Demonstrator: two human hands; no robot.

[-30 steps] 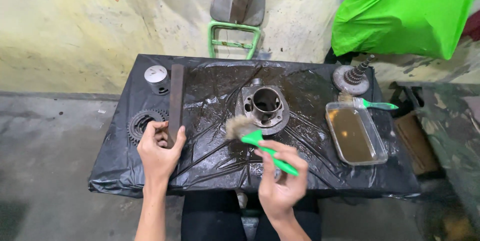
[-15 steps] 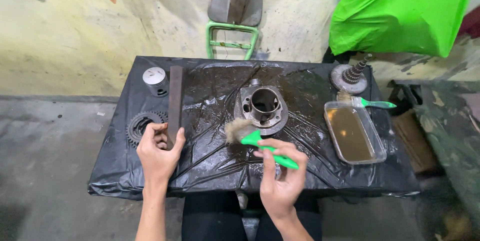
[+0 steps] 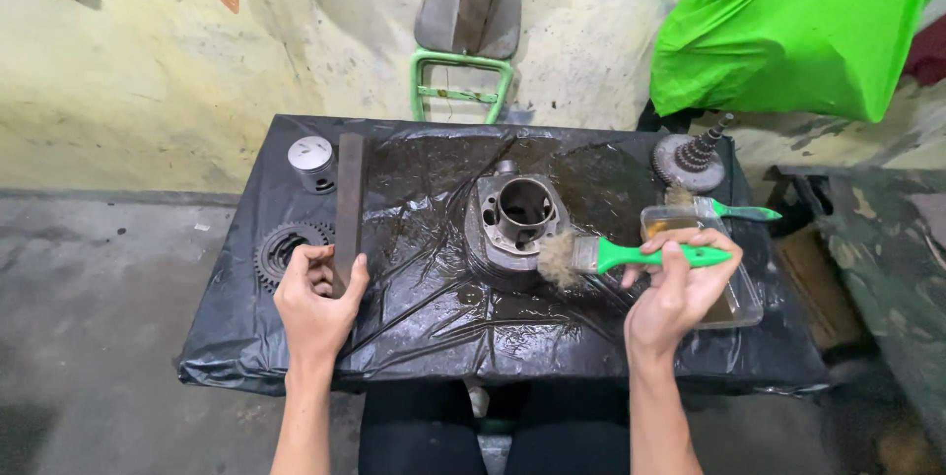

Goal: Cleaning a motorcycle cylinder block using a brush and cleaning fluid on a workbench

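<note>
My right hand point(image 3: 678, 290) grips the green handle of a paintbrush point(image 3: 616, 256), held level with its dirty bristles against the right side of a metal engine cylinder point(image 3: 515, 219) at the middle of the table. My left hand point(image 3: 317, 300) rests on the near end of a long flat metal bar point(image 3: 348, 197) that runs front to back on the left. A toothed sprocket point(image 3: 286, 246) lies just left of that hand. A round piston point(image 3: 312, 162) stands at the far left.
Black plastic sheeting covers the table point(image 3: 414, 337). A clear tray of brown liquid point(image 3: 739, 303) sits at the right, partly behind my right hand, with a second green brush point(image 3: 734, 211) on it. A geared shaft point(image 3: 693, 158) stands at the far right. Green cloth point(image 3: 798, 22) hangs behind.
My right hand has swung the brush to the right and levelled it, bristles now at the cylinder's right side. The left hand stays on the bar.
</note>
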